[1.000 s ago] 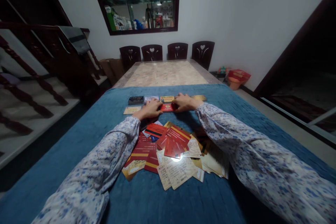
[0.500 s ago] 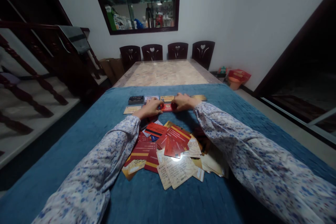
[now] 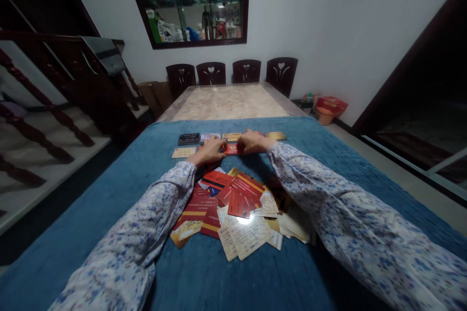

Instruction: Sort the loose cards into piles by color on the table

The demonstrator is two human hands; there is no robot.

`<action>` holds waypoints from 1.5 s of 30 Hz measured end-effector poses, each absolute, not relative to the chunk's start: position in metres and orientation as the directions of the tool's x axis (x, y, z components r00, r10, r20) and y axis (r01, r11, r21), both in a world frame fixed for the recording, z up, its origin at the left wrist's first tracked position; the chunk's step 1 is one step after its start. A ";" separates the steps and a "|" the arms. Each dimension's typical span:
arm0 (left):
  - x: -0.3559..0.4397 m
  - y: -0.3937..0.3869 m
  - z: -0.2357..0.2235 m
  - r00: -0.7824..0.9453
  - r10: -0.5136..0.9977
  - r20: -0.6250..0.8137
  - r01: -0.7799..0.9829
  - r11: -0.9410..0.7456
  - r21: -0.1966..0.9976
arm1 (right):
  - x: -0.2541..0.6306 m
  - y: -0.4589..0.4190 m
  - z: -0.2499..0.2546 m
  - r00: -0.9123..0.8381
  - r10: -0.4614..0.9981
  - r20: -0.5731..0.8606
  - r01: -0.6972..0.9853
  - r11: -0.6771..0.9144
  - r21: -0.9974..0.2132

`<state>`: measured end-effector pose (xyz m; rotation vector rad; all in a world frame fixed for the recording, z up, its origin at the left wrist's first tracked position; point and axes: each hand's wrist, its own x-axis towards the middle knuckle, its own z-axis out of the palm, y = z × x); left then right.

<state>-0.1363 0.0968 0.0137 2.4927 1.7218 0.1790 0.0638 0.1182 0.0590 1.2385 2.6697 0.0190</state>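
In the lower left and lower right of the frame I noted the 2 patterned sleeves [image 3: 146, 233], angled inward so that both arms passed around the loose cards [image 3: 237, 204]. These lay overlapping at lower centre, red, cream and gold faces mixed, on the blue cloth [image 3: 284, 277]; I judged that its soft surface limited sliding.

At mid-frame I located the red card [image 3: 231, 149], between the 2 hands. The left hand [image 3: 209, 150] was bent in at its left end; the right hand [image 3: 255, 142] was bent in at its right end. Each grip was nearly closed, with fingers curled onto the card. I judged that contact at 2 opposite ends kept the card square. I could not tell whether more cards lay beneath it.

Left of the left hand, a cream card [image 3: 183, 152] lay apart. Just beyond, a row ran across the frame: black stack [image 3: 188, 139], pale cards [image 3: 210, 136], yellow cards [image 3: 232, 137] and, right of the right hand, gold cards [image 3: 275, 135]. The spacing appeared to keep unlike faces separate.

At upper centre I logged the table's bare top [image 3: 237, 102], 4 chairs [image 3: 202, 75] and a wall cabinet [image 3: 199, 43].
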 end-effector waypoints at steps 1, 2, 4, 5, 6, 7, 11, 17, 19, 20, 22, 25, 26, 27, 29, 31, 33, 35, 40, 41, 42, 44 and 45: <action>-0.136 0.097 0.014 0.348 0.937 0.033 0.924 -0.348 0.158 | 0.064 0.118 0.059 -0.633 0.755 -0.175 0.751 0.653 0.098; -0.136 0.097 0.015 0.345 0.938 0.031 0.925 -0.345 0.161 | 0.064 0.119 0.058 -0.635 0.753 -0.175 0.749 0.655 0.102; -0.136 0.097 0.016 0.341 0.939 0.032 0.924 -0.342 0.170 | 0.064 0.120 0.057 -0.637 0.751 -0.175 0.746 0.657 0.109; -0.136 0.097 0.016 0.341 0.940 0.031 0.924 -0.341 0.173 | 0.064 0.121 0.056 -0.638 0.750 -0.174 0.744 0.659 0.109; -0.136 0.097 0.017 0.338 0.941 0.031 0.924 -0.338 0.177 | 0.064 0.122 0.056 -0.641 0.749 -0.170 0.743 0.660 0.106; -0.136 0.097 0.017 0.334 0.942 0.031 0.926 -0.334 0.178 | 0.065 0.123 0.055 -0.643 0.747 -0.166 0.743 0.662 0.101; -0.134 0.096 0.019 0.322 0.946 0.028 0.932 -0.322 0.164 | 0.067 0.125 0.052 -0.652 0.743 -0.152 0.741 0.667 0.081; -0.132 0.092 0.020 0.332 0.942 0.040 0.936 -0.335 0.108 | 0.068 0.125 0.051 -0.651 0.746 -0.141 0.745 0.663 0.073; -0.132 0.092 0.019 0.336 0.941 0.046 0.937 -0.339 0.086 | 0.067 0.125 0.050 -0.645 0.751 -0.141 0.749 0.658 0.080; -0.132 0.092 0.019 0.340 0.939 0.047 0.936 -0.343 0.075 | 0.067 0.125 0.050 -0.643 0.753 -0.143 0.750 0.656 0.083; -0.132 0.092 0.018 0.348 0.936 0.051 0.935 -0.351 0.060 | 0.068 0.124 0.049 -0.643 0.753 -0.141 0.749 0.656 0.086; -0.133 0.090 0.020 0.357 0.932 0.056 0.931 -0.360 0.054 | 0.067 0.123 0.049 -0.648 0.749 -0.141 0.744 0.661 0.098; -0.133 0.089 0.021 0.360 0.931 0.057 0.930 -0.363 0.054 | 0.067 0.123 0.049 -0.649 0.748 -0.141 0.741 0.663 0.105; -0.133 0.087 0.022 0.365 0.929 0.059 0.928 -0.368 0.053 | 0.066 0.124 0.049 -0.650 0.746 -0.143 0.738 0.665 0.113; -0.133 0.083 0.024 0.383 0.922 0.063 0.921 -0.386 0.049 | 0.065 0.126 0.047 -0.654 0.742 -0.148 0.731 0.670 0.128; -0.133 0.079 0.026 0.398 0.914 0.078 0.915 -0.402 0.046 | 0.065 0.129 0.045 -0.659 0.738 -0.144 0.724 0.675 0.143; -0.134 0.076 0.026 0.406 0.909 0.096 0.910 -0.412 0.050 | 0.065 0.132 0.042 -0.666 0.734 -0.135 0.717 0.680 0.153; -0.135 0.073 0.026 0.413 0.903 0.116 0.905 -0.422 0.060 | 0.066 0.134 0.041 -0.672 0.731 -0.121 0.714 0.682 0.157; -0.141 0.068 0.024 0.430 0.891 0.143 0.893 -0.443 0.078 | 0.073 0.130 0.044 -0.686 0.724 -0.075 0.713 0.689 0.132; -0.142 0.067 0.023 0.431 0.890 0.147 0.891 -0.446 0.084 | 0.074 0.128 0.046 -0.688 0.723 -0.061 0.713 0.690 0.127; -0.143 0.067 0.022 0.433 0.889 0.151 0.889 -0.449 0.090 | 0.076 0.126 0.047 -0.691 0.721 -0.046 0.712 0.690 0.127; -0.144 0.065 0.020 0.435 0.885 0.165 0.886 -0.453 0.099 | 0.079 0.122 0.050 -0.698 0.715 -0.020 0.707 0.694 0.135; -0.145 0.064 0.020 0.434 0.884 0.174 0.885 -0.455 0.102 | 0.080 0.120 0.052 -0.702 0.712 -0.009 0.704 0.697 0.139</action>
